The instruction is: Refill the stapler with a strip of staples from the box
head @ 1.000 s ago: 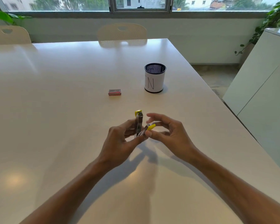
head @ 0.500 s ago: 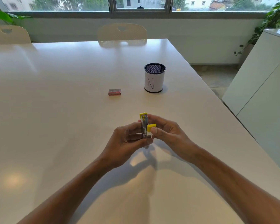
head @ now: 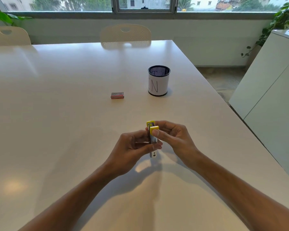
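Both hands grip the stapler (head: pixel 152 139) (held upright): left hand (head: pixel 132 147) clasps body, right hand (head: pixel 172 139) pinches yellow tip.

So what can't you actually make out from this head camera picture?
- Whether staples are inside the stapler: the left hand and right hand wrap it, and its channel is too small to read.
- What the staple box holds: it is shut, and its print is too small.
- The bottom of the pen cup: its wall and paper label hide it.
- Both elbows: cut off by the lower edge.
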Demonstrator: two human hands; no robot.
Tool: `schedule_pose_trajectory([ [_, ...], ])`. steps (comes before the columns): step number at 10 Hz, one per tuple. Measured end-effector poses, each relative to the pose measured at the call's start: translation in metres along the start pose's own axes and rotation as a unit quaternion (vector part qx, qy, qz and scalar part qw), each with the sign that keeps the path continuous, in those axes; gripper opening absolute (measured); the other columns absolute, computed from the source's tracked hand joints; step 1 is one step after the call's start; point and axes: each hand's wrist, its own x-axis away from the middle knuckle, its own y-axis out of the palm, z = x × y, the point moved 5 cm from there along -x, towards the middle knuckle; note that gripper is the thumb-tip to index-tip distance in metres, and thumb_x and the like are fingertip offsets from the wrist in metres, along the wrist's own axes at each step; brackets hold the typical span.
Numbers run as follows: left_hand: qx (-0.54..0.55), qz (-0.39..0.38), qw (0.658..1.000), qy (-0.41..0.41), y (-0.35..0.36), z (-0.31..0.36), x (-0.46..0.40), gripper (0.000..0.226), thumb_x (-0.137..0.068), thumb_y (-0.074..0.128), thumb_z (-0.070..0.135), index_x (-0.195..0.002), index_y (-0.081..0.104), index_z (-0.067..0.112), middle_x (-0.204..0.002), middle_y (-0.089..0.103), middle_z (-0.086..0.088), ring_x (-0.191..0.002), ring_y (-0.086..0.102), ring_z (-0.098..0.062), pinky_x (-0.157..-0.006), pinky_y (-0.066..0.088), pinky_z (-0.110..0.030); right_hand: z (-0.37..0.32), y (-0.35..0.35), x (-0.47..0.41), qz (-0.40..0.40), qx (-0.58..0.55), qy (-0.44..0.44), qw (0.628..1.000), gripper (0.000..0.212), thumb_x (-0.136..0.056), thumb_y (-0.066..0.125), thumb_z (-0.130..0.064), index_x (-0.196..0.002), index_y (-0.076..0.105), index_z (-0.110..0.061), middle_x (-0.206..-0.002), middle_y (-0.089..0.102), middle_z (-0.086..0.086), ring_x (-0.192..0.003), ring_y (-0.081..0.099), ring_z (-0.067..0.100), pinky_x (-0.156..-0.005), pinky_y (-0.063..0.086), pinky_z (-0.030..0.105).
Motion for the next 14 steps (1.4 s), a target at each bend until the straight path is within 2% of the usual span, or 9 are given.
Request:
schedule_pose_trajectory([
  [2,0.022,0.015,1.000,0.005,-0.004,0.003,-0.003,0.028,-0.082,0.073,0.020,-0.110,0.073,0.025,-0.105,0.077,0.001,-0.099,0.073,-0.018,-0.081,0.055,-0.021,0.003,0.007,0.000,-0.044,-0.026,0.002,0.999,0.030,-0.087,0.068,-0.007,-0.117,0.069,-0.006,-0.107,0.076,0.005,-0.098,0.072,0.015,-0.081,0.055,0.023],
  [3,-0.057,0.013,0.998,0.000,-0.009,-0.003,-0.002,0.032,-0.081,0.078,0.017,-0.113,0.073,0.020,-0.108,0.077,0.001,-0.101,0.072,-0.015,-0.087,0.057,-0.027,0.001,0.005,-0.006,-0.020,-0.008,-0.025,0.999,0.029,-0.085,0.072,-0.015,-0.113,0.071,-0.011,-0.107,0.077,0.004,-0.099,0.073,0.016,-0.083,0.056,0.024],
  [4,-0.322,0.054,0.945,0.030,-0.024,-0.005,-0.002,0.045,-0.079,0.078,0.034,-0.120,0.069,0.018,-0.115,0.074,0.005,-0.102,0.070,-0.006,-0.092,0.056,-0.033,-0.003,-0.003,-0.019,0.028,0.105,-0.048,0.993,0.027,-0.086,0.073,-0.018,-0.111,0.071,-0.027,-0.105,0.077,-0.006,-0.101,0.072,0.009,-0.087,0.056,0.026],
  [5,-0.445,0.116,0.887,0.035,-0.039,0.002,-0.002,0.045,-0.080,0.074,0.041,-0.119,0.069,0.018,-0.120,0.072,0.002,-0.105,0.069,-0.014,-0.090,0.055,-0.033,-0.012,-0.009,-0.039,0.033,0.356,-0.102,0.928,0.029,-0.089,0.071,-0.032,-0.117,0.070,-0.026,-0.105,0.075,-0.008,-0.093,0.068,0.008,-0.081,0.054,0.031],
  [6,-0.476,0.150,0.866,0.011,-0.052,0.001,-0.004,0.043,-0.081,0.071,0.038,-0.118,0.068,0.015,-0.125,0.070,-0.001,-0.109,0.067,-0.021,-0.089,0.055,-0.038,-0.008,0.000,-0.059,-0.037,0.524,-0.131,0.841,0.039,-0.093,0.065,-0.037,-0.127,0.064,-0.018,-0.110,0.070,0.003,-0.094,0.064,0.023,-0.078,0.051,0.038],
  [7,-0.483,0.159,0.861,-0.007,-0.059,-0.004,-0.004,0.044,-0.082,0.072,0.037,-0.119,0.067,0.013,-0.130,0.066,-0.003,-0.114,0.064,-0.022,-0.092,0.051,-0.036,0.002,0.004,-0.078,-0.067,0.589,-0.115,0.797,0.039,-0.095,0.060,-0.036,-0.130,0.060,-0.018,-0.111,0.065,0.006,-0.098,0.059,0.028,-0.075,0.046,0.037],
  [9,-0.493,0.167,0.853,-0.035,-0.068,-0.013,-0.008,0.043,-0.082,0.072,0.035,-0.119,0.067,0.014,-0.131,0.065,-0.002,-0.118,0.060,-0.022,-0.095,0.044,-0.032,0.020,0.006,-0.109,-0.094,0.640,-0.090,0.757,0.042,-0.097,0.054,-0.037,-0.135,0.056,-0.020,-0.120,0.060,0.008,-0.110,0.054,0.029,-0.079,0.036,0.035],
  [12,-0.499,0.150,0.852,-0.050,-0.073,-0.019,-0.011,0.046,-0.081,0.072,0.035,-0.119,0.067,0.009,-0.127,0.066,-0.008,-0.117,0.059,-0.025,-0.099,0.045,-0.039,0.033,0.011,-0.127,-0.109,0.650,-0.048,0.750,0.052,-0.098,0.049,-0.041,-0.145,0.045,-0.020,-0.135,0.053,0.008,-0.124,0.048,0.028,-0.098,0.035,0.046],
  [14,-0.542,0.123,0.827,-0.081,-0.075,-0.026,-0.014,0.063,-0.087,0.057,0.048,-0.137,0.052,0.011,-0.150,0.047,-0.010,-0.141,0.037,-0.024,-0.113,0.029,-0.044,0.041,-0.015,-0.091,0.037,0.632,-0.025,0.773,0.086,-0.090,0.050,-0.061,-0.155,0.017,-0.017,-0.160,0.026,0.007,-0.146,0.023,0.024,-0.115,0.016,0.047],
])
